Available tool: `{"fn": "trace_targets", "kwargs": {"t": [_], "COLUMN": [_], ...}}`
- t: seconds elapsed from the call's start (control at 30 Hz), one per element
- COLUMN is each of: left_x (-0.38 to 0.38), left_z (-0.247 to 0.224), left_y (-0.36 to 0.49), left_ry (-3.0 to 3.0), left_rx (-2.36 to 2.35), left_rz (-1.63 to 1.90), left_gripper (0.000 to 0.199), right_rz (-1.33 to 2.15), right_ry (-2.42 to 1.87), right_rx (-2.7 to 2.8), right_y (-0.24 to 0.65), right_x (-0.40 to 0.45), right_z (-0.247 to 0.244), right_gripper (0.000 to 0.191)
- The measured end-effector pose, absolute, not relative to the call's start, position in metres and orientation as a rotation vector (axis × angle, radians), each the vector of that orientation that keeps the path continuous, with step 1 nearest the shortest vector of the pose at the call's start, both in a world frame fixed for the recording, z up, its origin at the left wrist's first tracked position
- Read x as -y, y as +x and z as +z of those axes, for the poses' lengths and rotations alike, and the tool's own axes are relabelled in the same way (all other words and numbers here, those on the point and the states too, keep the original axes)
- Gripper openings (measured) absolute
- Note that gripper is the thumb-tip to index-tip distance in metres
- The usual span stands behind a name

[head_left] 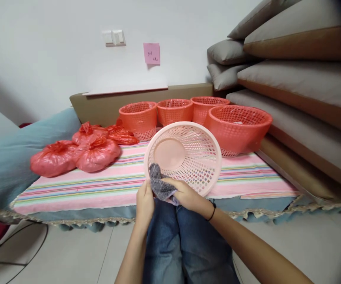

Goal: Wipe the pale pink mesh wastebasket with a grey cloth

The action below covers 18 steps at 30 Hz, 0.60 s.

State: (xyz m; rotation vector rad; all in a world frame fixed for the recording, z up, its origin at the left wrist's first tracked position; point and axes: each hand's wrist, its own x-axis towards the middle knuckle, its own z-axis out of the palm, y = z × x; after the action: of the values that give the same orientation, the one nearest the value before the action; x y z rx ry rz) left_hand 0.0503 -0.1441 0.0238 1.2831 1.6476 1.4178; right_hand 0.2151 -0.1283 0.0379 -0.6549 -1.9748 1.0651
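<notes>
Gripping the near left part of the rim of a pale pink basket (170,154), the left hand (145,202) is closed, while the right hand (185,194), just beside it, pinches a bunched grey cloth (160,186) against the rim's inner side. The basket rises just ahead of both hands, tilted with its mouth toward the wearer, its near edge above the jeans (166,244). To the left of the left hand, a stretch of striped cover (105,187) runs out to the tied red bags (97,154), well apart from the fingers; just below both hands passes the ruffled edge of the seat (93,220). Beyond the right hand, the side for moving is tighter: a large red basket (237,134) stands near the pale rim, and stacked cushions (300,85) close off the room farther right. Three more red baskets (174,109) stand ahead of the hands, their lower parts partly covered by the pale one. Most of the left fingers are out of sight around the rim, and the cloth masks some right fingertips. What fills the bags cannot be made out. Both forearms are cut off below, and the cushions fade into a dark right border.
</notes>
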Motion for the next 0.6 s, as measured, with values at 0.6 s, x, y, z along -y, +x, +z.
{"fn": "trace_targets", "kwargs": {"t": [0.6], "left_x": [0.141], "left_z": [0.037], "left_y": [0.05], "left_ry": [1.386], "left_rx": [-1.631], "left_rz": [1.407], "left_gripper": [0.047], "right_rz": [-0.299], "right_ry": [-1.229], "right_rx": [2.561], "right_y": [0.332], "right_x": [0.115], "right_z": [0.07], "right_gripper": [0.038]}}
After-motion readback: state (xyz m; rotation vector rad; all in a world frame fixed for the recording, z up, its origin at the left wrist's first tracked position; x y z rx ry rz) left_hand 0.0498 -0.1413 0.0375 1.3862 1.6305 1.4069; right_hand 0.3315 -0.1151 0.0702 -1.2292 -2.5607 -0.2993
